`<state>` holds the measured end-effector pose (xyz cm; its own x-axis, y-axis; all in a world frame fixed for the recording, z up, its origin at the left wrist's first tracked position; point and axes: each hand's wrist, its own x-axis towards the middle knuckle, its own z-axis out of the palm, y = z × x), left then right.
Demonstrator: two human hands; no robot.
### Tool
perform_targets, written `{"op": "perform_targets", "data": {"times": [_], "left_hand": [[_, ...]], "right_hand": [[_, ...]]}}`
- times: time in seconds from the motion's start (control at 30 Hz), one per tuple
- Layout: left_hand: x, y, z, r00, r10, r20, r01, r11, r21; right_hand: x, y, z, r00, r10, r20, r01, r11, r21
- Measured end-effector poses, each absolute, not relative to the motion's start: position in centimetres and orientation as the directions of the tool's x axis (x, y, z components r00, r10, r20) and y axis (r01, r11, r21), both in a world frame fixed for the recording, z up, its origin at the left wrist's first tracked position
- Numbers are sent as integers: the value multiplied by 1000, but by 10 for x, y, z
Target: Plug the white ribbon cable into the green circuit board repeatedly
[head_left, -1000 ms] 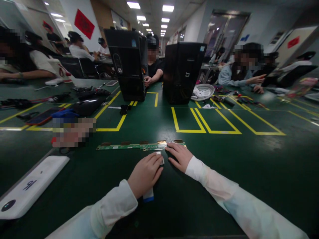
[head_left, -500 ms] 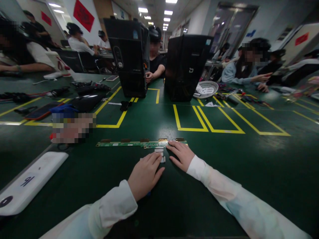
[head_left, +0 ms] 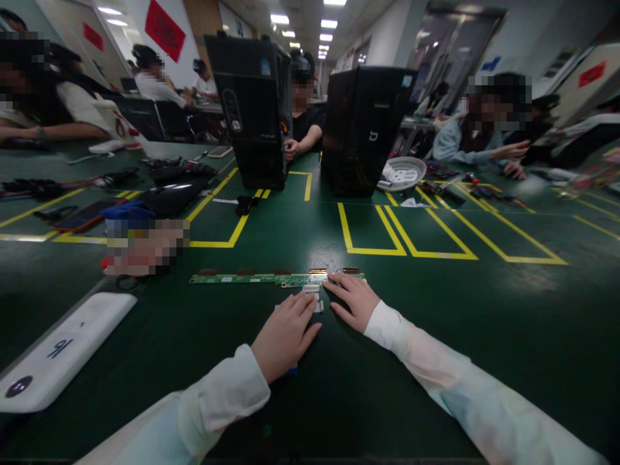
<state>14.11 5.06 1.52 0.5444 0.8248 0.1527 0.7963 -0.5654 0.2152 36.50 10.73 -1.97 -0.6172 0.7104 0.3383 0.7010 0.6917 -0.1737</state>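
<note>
A long narrow green circuit board (head_left: 242,279) lies across the table in front of me, with brown tabs along its far edge. My left hand (head_left: 285,332) lies palm down over a white flat ribbon cable (head_left: 318,306), fingers stretched out on it and thumb apart. The cable's far end meets the board's near edge, but whether it is seated there I cannot tell. Much of the cable is hidden under the hand, and a bit of blue (head_left: 292,371) shows below the palm. My right hand (head_left: 356,300) rests spread, its fingertips on the board's right part.
Two black computer towers (head_left: 249,116) stand at the back, a person between them. To the left are a white elongated case (head_left: 62,355), cables and a blue bundle (head_left: 128,210). A white basket (head_left: 402,173) stands back right. Yellow tape (head_left: 378,250) marks the green table. Other people sit around.
My left hand has edged slightly forward with the ribbon cable, whose end is now closer to the board. The right hand stays on the board. The view has shifted a little.
</note>
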Motion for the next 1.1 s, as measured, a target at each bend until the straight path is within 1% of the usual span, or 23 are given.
{"op": "perform_targets", "data": {"times": [0.13, 0.3, 0.5, 0.7, 1.1], "left_hand": [[139, 54, 15, 568, 812, 138, 775, -583, 245], [136, 57, 14, 579, 806, 123, 763, -588, 268], [136, 58, 15, 581, 801, 142, 753, -596, 280], [140, 57, 19, 579, 806, 124, 768, -590, 249], [148, 55, 17, 521, 832, 189, 797, -554, 239]], "right_hand": [[365, 108, -19, -613, 716, 334, 701, 688, -188], [366, 108, -18, -612, 712, 343, 703, 689, -175], [365, 107, -19, -602, 727, 330, 712, 676, -189], [365, 108, -18, -610, 719, 333, 706, 684, -185], [363, 106, -14, -603, 725, 332, 714, 677, -180]]}}
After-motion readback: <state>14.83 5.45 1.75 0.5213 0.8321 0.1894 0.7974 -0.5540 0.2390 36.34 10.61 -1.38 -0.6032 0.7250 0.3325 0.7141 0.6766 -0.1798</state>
